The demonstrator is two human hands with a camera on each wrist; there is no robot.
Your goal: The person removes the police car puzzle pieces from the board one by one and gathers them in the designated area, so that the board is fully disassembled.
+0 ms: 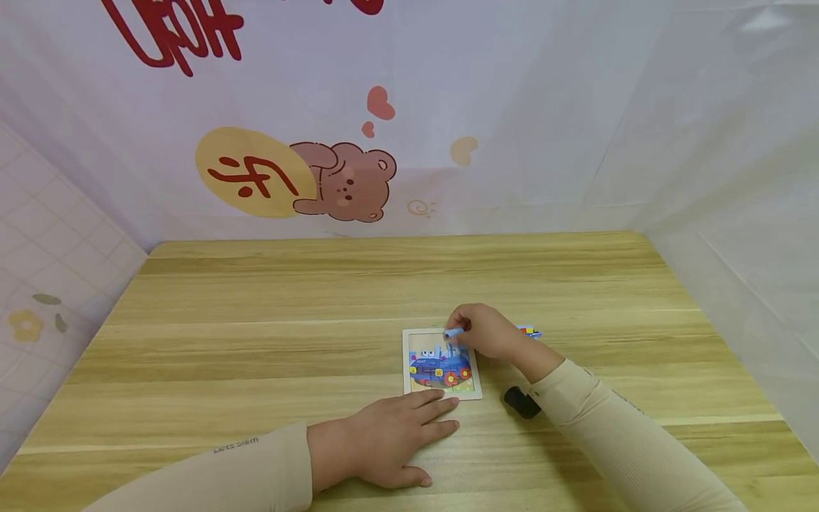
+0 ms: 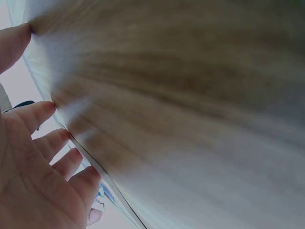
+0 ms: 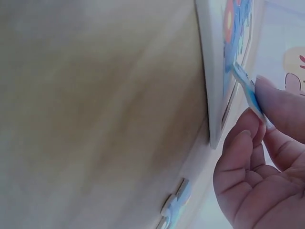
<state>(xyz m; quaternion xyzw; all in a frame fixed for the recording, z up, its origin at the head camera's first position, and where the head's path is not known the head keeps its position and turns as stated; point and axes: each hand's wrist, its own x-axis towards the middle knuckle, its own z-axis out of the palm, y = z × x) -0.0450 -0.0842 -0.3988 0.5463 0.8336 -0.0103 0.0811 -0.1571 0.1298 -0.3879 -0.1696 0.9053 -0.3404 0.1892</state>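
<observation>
A framed jigsaw puzzle (image 1: pixel 441 370) with a blue vehicle picture lies on the table, its lower part filled and bare board showing along the top. Between thumb and fingers, my right hand (image 1: pixel 484 331) pinches a light blue puzzle piece (image 1: pixel 453 333) over the frame's upper right area. In the right wrist view that puzzle piece (image 3: pixel 249 90) is tilted, one end close to the board. My left hand (image 1: pixel 398 439) lies with its fingers extended, fingertips at the frame's lower edge. From the left wrist, the fingers (image 2: pixel 66 164) appear straight and spread beside the frame.
Loose puzzle pieces (image 1: pixel 528 332) lie right of the frame, partly hidden behind the right wrist. A black object (image 1: pixel 521 402) sits beside the right sleeve. The wooden table (image 1: pixel 256 299) meets a printed white curtain (image 1: pixel 525 85) at the back.
</observation>
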